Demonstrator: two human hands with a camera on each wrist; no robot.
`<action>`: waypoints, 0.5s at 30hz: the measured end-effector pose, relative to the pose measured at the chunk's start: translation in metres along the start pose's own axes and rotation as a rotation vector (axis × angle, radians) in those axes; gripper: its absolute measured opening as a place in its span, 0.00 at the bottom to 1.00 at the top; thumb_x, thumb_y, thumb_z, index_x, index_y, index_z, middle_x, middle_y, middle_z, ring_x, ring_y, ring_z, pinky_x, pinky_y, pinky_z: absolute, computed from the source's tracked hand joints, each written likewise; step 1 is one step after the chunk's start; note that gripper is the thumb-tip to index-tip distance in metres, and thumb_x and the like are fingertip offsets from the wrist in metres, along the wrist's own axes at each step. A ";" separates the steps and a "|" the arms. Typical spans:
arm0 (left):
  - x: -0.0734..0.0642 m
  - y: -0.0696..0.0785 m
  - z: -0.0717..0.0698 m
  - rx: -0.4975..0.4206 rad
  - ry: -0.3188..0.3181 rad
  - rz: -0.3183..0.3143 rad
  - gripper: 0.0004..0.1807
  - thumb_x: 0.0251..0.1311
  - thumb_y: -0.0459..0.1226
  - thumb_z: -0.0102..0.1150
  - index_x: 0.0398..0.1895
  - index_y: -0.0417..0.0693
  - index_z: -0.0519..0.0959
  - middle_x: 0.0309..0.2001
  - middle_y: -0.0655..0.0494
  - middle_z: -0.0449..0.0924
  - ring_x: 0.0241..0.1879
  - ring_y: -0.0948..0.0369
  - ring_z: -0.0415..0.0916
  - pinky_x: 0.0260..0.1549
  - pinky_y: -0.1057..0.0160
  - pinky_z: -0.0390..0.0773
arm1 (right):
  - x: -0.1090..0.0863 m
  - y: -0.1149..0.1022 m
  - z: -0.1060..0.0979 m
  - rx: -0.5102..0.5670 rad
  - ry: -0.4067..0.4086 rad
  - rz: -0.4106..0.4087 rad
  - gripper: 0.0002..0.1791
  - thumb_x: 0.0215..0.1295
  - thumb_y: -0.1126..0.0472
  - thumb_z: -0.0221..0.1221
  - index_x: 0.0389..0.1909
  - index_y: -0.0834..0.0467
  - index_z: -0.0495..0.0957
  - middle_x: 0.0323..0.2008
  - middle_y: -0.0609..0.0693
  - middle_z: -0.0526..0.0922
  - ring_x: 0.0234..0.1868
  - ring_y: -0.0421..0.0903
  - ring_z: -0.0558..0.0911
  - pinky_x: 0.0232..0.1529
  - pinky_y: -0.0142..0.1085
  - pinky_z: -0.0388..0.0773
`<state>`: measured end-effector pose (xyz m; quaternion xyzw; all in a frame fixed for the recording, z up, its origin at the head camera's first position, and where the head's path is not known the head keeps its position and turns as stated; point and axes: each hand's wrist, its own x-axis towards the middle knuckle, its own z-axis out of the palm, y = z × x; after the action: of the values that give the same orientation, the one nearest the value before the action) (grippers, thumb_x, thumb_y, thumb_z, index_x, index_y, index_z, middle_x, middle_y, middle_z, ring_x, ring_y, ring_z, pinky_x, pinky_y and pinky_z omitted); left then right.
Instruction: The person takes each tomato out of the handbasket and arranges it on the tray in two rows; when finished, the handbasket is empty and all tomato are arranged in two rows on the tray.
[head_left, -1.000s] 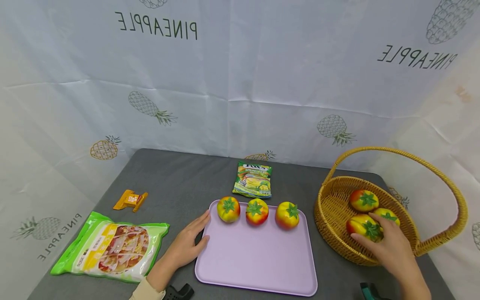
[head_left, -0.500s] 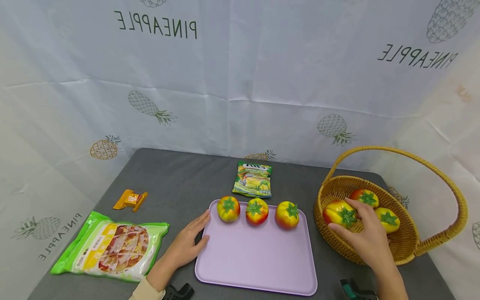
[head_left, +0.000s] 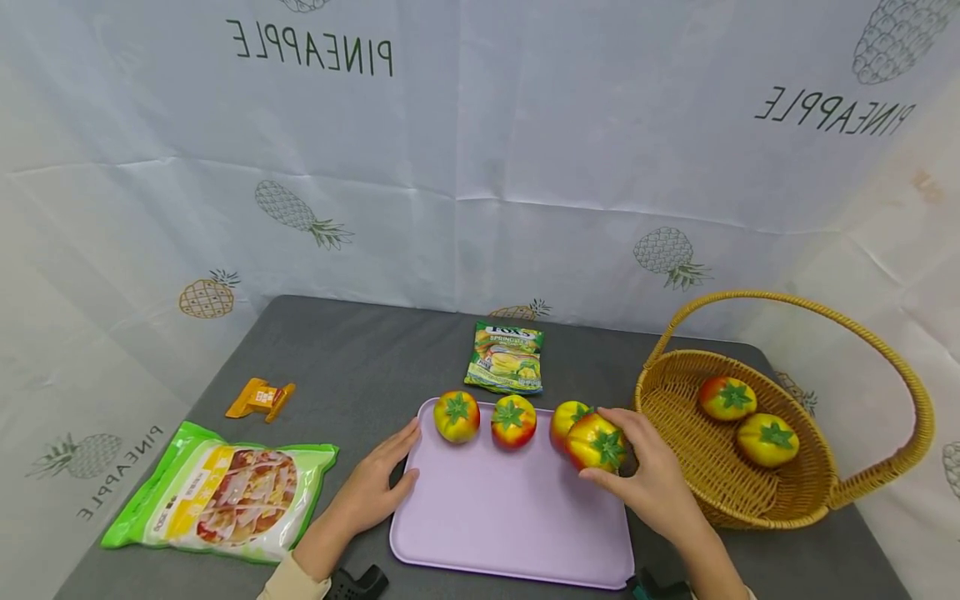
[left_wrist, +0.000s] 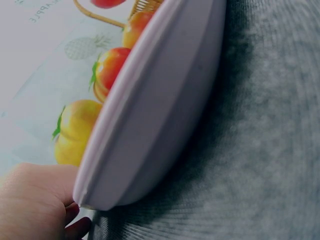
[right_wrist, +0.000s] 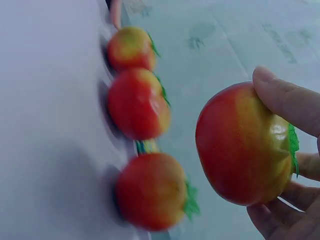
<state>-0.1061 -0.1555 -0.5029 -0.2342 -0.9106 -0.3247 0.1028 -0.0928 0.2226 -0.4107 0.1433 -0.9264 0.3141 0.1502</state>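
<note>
In the head view, my right hand pinches a red-and-yellow tomato with a green leafy top. It is over the right part of the lilac tray. The right wrist view shows this tomato between thumb and fingers, raised off the tray. Three similar tomatoes stand along the tray's far edge: a left one, a middle one and a right one, partly hidden by the held tomato. My left hand rests against the tray's left edge, fingers stretched out.
At the right stands a wicker basket with a tall handle and two tomatoes inside. Behind the tray lies a green Fox's packet. A green-and-white food bag and a small orange wrapped piece lie at the left.
My right hand has lifted one tomato out of the basket and carried it left over the tray. Two tomatoes stay in the basket. My left hand has not moved.
</note>
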 end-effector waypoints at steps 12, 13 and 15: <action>0.001 -0.001 0.001 0.014 0.018 0.026 0.31 0.57 0.36 0.61 0.65 0.39 0.68 0.68 0.48 0.64 0.64 0.50 0.68 0.57 0.47 0.71 | 0.010 -0.043 0.047 0.120 -0.152 -0.142 0.43 0.39 0.48 0.75 0.61 0.50 0.71 0.58 0.44 0.73 0.58 0.44 0.73 0.56 0.49 0.75; 0.000 -0.001 0.001 0.016 0.022 0.030 0.31 0.57 0.36 0.62 0.65 0.39 0.68 0.68 0.48 0.65 0.63 0.50 0.68 0.57 0.47 0.71 | 0.011 -0.046 0.052 0.124 -0.165 -0.155 0.43 0.40 0.47 0.75 0.61 0.50 0.71 0.58 0.44 0.73 0.59 0.44 0.73 0.57 0.49 0.74; 0.000 -0.001 0.001 0.018 0.028 0.035 0.31 0.56 0.35 0.62 0.65 0.38 0.68 0.68 0.48 0.65 0.63 0.49 0.69 0.57 0.46 0.71 | 0.012 -0.051 0.061 0.142 -0.202 -0.174 0.42 0.41 0.46 0.74 0.61 0.50 0.70 0.58 0.44 0.73 0.59 0.44 0.72 0.58 0.48 0.74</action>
<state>-0.1065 -0.1556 -0.5045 -0.2444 -0.9078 -0.3178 0.1235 -0.0970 0.1430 -0.4249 0.2641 -0.8963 0.3488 0.0725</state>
